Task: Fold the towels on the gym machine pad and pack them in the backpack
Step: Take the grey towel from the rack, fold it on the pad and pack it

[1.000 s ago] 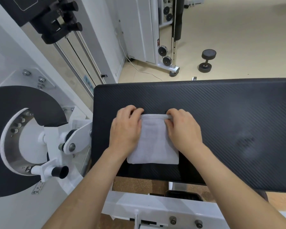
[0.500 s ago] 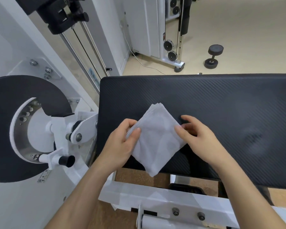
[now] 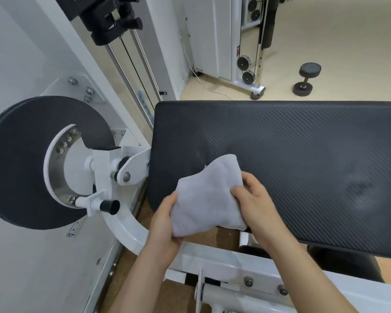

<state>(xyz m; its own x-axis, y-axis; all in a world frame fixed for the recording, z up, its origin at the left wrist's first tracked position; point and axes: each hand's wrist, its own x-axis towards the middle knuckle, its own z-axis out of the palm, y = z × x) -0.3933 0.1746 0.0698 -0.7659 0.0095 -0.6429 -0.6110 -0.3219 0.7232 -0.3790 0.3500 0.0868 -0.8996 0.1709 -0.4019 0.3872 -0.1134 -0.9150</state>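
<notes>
towel (image 3: 208, 199) is reading plain pale grey. Pad (image 3: 303, 154) under it is showing black with a fine diagonal rib weave, a duller smudge sitting at right. Machine frame (image 3: 131, 233) at left is coming through glossy white. Cam disc (image 3: 20, 166) is showing matte black with a white inner edge round a bare-metal plate. Far dumbbell (image 3: 306, 79) is reading black on a cream floor (image 3: 348, 41). Near floor strip (image 3: 224, 237) is showing cork brown.

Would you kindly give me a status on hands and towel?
Left hand and right hand both gripping folded towel. Towel held over pad's near-left corner. Backpack not in view.
</notes>
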